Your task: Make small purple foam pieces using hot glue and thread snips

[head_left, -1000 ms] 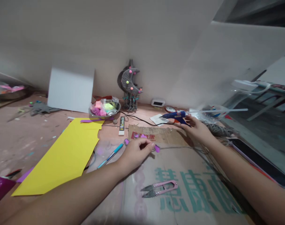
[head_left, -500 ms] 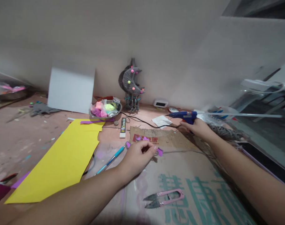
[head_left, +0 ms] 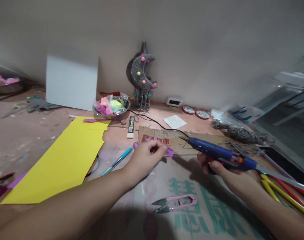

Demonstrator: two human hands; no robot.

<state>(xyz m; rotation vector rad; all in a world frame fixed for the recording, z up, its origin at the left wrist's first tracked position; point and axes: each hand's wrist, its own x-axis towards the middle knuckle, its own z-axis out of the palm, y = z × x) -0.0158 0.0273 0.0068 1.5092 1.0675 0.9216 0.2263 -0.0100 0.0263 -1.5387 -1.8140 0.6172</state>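
Blue glue gun [head_left: 217, 152] is in the right hand [head_left: 230, 178], fingers wrapped round the grip, held up over the cardboard, nozzle pointing left. Translucent stick [head_left: 283, 178] out the back. Black cord [head_left: 157, 122] runs from beside the bowl to behind the gun's front end.

Left hand [head_left: 143, 160]: thumb and finger pinched narrow on a small purple piece [head_left: 170, 152], which pokes out right of the fingertips. Nozzle near it, not touching.

Cardboard strip [head_left: 177, 146] with red print lies just beyond the left hand. Pink-handled snips [head_left: 175, 202] nearer the wearer, blades left, untouched. Blue pen [head_left: 118, 161] left of the left hand; yellow sheet [head_left: 57, 160] further left.

Back of the counter [head_left: 17, 140]: metal bowl [head_left: 113, 116] of colored lumps in plastic, grey crescent ornament [head_left: 137, 68] with bright balls standing upright, white paper square [head_left: 175, 122], grey twine bundle [head_left: 238, 132]. Yellow and red handles [head_left: 292, 197] at far right, partly out of view.
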